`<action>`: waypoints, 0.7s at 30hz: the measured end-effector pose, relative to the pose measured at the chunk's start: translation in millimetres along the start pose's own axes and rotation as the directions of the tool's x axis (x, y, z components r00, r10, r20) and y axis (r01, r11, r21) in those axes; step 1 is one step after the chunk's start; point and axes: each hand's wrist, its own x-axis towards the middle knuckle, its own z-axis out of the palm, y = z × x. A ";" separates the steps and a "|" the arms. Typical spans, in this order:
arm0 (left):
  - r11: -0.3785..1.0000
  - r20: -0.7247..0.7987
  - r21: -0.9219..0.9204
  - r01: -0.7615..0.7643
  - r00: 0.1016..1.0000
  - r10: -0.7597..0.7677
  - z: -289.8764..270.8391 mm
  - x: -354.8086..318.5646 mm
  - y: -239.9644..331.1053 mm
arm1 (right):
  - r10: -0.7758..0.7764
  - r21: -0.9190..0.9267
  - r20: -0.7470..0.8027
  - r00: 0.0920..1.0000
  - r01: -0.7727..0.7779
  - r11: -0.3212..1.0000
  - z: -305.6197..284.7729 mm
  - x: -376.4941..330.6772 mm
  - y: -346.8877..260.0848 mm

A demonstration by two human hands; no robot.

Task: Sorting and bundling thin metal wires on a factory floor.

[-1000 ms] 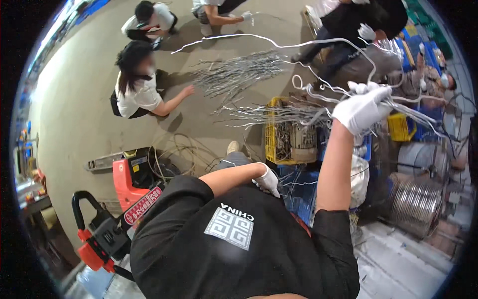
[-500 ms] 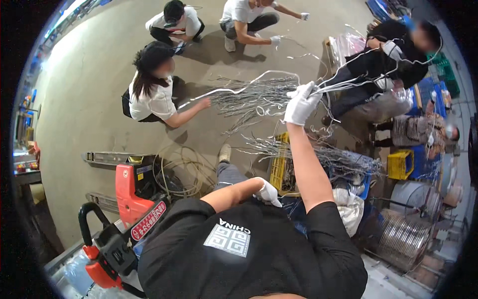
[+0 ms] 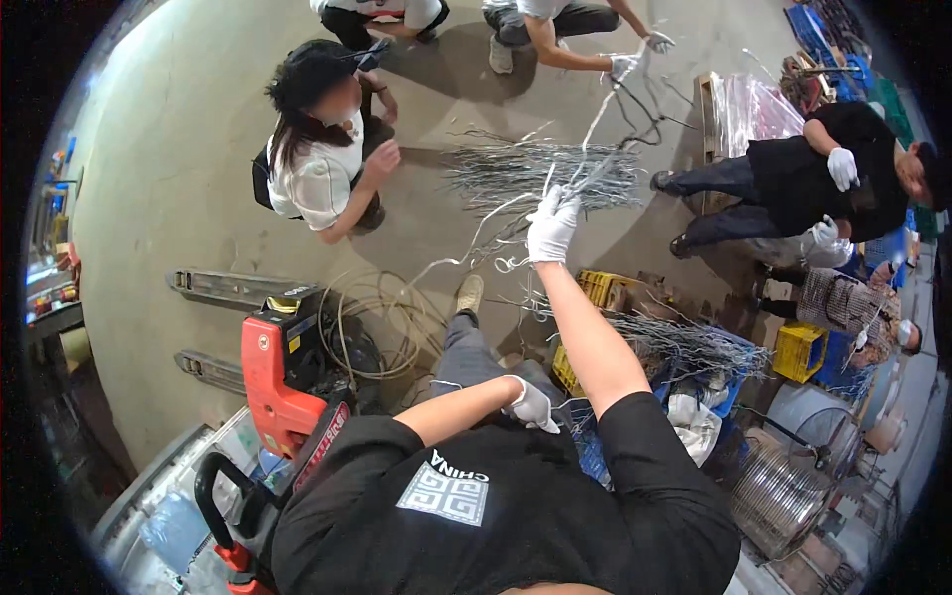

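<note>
- Since half a second back the raised right hand [image 3: 551,224] has swung left and lower across the view; the wires it holds trail toward the pile on the floor rather than toward the seated worker in black.
- Right hand: white glove, arm at full stretch, fingers closed round a few long grey wires [image 3: 595,129] that run up and away from the fist.
- Left hand [image 3: 534,405]: white glove, low by the knee, curled loosely; whether it grips a wire cannot be told.
- The held wires cross over the grey wire pile [image 3: 535,174] spread on the concrete floor [image 3: 159,198]. A second tangle lies on the blue crate [image 3: 694,357] just beside the yellow crate [image 3: 603,290].
- Doing it well, by my reading: keep the fist tight and draw the strands along their length, not sideways, so they slide free of the tangle.
- Risk: loose ends whip near the crouching co-worker in a white shirt [image 3: 322,164] and the gloved hand [image 3: 623,65] beyond the pile; lift slowly.
- Red pallet jack [image 3: 283,372] stands at left beside a coil of cable [image 3: 382,322].
</note>
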 end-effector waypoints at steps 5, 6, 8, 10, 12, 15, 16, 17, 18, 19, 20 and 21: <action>1.000 -0.055 -0.025 -0.018 0.998 0.017 2.9 -7.9 -6.9 | 0.040 -0.084 0.146 0.988 -0.028 0.996 41.3 -8.7 18.9; 0.998 -0.072 -0.044 -0.048 0.996 0.045 2.9 -9.7 -6.8 | 0.034 -0.129 0.174 0.984 -0.012 0.992 49.1 -8.0 23.2; 0.991 -0.111 -0.079 -0.109 0.989 0.100 1.6 -13.6 -5.6 | 0.023 -0.215 0.230 0.973 0.028 0.976 62.2 -6.3 30.8; 0.991 -0.131 -0.073 -0.112 0.986 0.102 -1.5 -19.4 -4.2 | -0.003 -0.233 0.263 0.965 0.066 0.970 76.4 -9.8 25.0; 0.993 -0.148 -0.047 -0.107 0.984 0.099 -5.5 -25.0 -1.1 | -0.048 -0.266 0.301 0.953 0.132 0.955 88.6 -12.5 19.3; 0.992 -0.175 -0.055 -0.111 0.979 0.100 -7.6 -26.9 -1.8 | -0.055 -0.310 0.364 0.930 0.177 0.934 94.9 -13.8 17.3; 0.992 -0.186 -0.067 -0.111 0.978 0.097 -8.0 -26.1 -2.7 | -0.039 -0.338 0.393 0.919 0.184 0.923 95.6 -14.6 17.9; 0.991 -0.195 -0.079 -0.111 0.976 0.094 -8.4 -25.3 -3.6 | -0.023 -0.366 0.421 0.907 0.193 0.911 95.5 -15.9 18.7; 0.990 -0.203 -0.090 -0.111 0.975 0.091 -8.8 -24.6 -4.2 | -0.006 -0.392 0.447 0.894 0.203 0.897 95.6 -16.5 19.3; 0.989 -0.210 -0.093 -0.118 0.973 0.096 -10.3 -24.0 -4.2 | 0.010 -0.418 0.471 0.882 0.214 0.883 95.3 -15.8 20.4; 0.988 -0.212 -0.088 -0.123 0.972 0.102 -11.7 -23.4 -4.2 | 0.026 -0.444 0.494 0.869 0.226 0.867 95.1 -15.7 21.7; 0.988 -0.212 -0.083 -0.128 0.971 0.108 -13.1 -23.0 -4.2 | 0.044 -0.468 0.514 0.857 0.237 0.851 95.8 -15.2 23.0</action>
